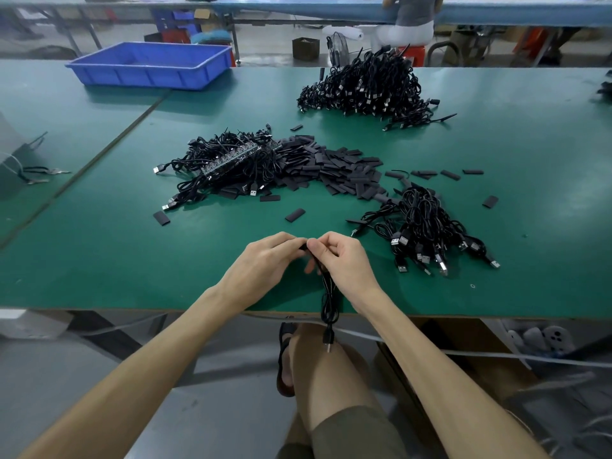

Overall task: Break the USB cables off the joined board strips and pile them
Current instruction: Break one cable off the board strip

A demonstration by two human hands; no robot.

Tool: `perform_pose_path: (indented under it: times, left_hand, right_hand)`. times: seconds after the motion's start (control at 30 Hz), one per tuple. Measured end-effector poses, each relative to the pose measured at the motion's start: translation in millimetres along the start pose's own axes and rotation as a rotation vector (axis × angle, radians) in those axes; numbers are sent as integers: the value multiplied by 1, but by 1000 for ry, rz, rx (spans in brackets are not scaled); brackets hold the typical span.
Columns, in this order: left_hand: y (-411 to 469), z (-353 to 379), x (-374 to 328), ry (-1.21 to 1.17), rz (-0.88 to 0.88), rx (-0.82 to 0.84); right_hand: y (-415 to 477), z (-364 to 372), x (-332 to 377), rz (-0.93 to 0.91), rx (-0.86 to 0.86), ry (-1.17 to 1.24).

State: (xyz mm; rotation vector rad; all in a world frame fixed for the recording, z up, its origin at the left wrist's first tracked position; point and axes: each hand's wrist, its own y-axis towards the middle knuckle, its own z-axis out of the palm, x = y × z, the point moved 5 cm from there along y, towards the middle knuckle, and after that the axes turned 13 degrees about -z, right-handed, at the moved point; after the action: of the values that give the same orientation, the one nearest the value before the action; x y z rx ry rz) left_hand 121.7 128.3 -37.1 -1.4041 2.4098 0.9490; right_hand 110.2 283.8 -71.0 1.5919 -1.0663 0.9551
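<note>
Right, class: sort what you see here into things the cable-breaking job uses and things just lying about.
Job: left hand, right hand, held cable, joined board strips, near cable pile, far cable pile.
Lying about: blue tray, keys.

Factory workshop: green benches point(496, 144), cable piles point(364, 84)

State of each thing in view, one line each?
Left hand: pinches cable end.
Right hand: pinches same cable.
Black USB cable: held, dangling over green table edge.
Black joined board strips: cables attached.
Near black cable pile: loose, heaped.
Far black cable pile: loose, heaped.
</note>
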Motion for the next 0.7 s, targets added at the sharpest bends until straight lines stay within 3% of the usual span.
perform_pose_path:
  times: [0.4,0.7]
  left_hand:
    - [11,4,25,-80,-182,36]
    - [21,11,41,-389,-362,277]
  right_hand:
    - [-1,1,4,10,-70,-48]
    - [0,-4,6,-39,-123,-8]
